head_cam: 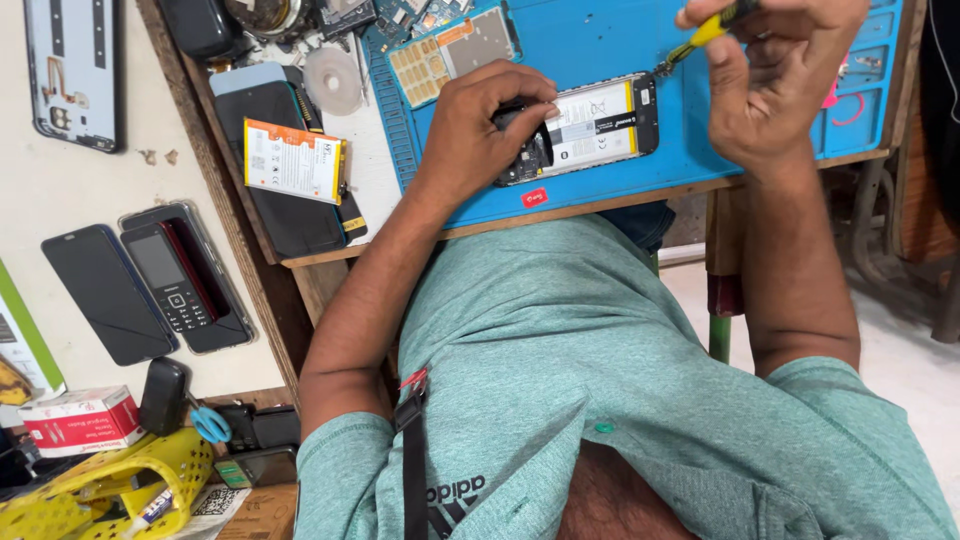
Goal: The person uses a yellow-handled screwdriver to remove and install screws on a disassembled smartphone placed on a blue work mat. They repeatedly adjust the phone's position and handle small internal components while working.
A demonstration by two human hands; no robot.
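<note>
While the left hand [480,125] presses its curled fingers down on one end of the opened black phone with a white and yellow battery inside [585,127], the right hand [775,75] pinches a thin yellow-handled screwdriver [700,38] at the phone's other end. The phone lies on a blue rubber mat [620,30] on the wooden worktop [300,262], near a loose orange and white battery [293,160].

left hand [480,125]: palm down, fingers curled, pressing flat near the mat's front edge | left forearm: bare, slanting up from the body | right hand [775,85]: raised, fingers pinched shut | right forearm: bare, nearly upright
</note>
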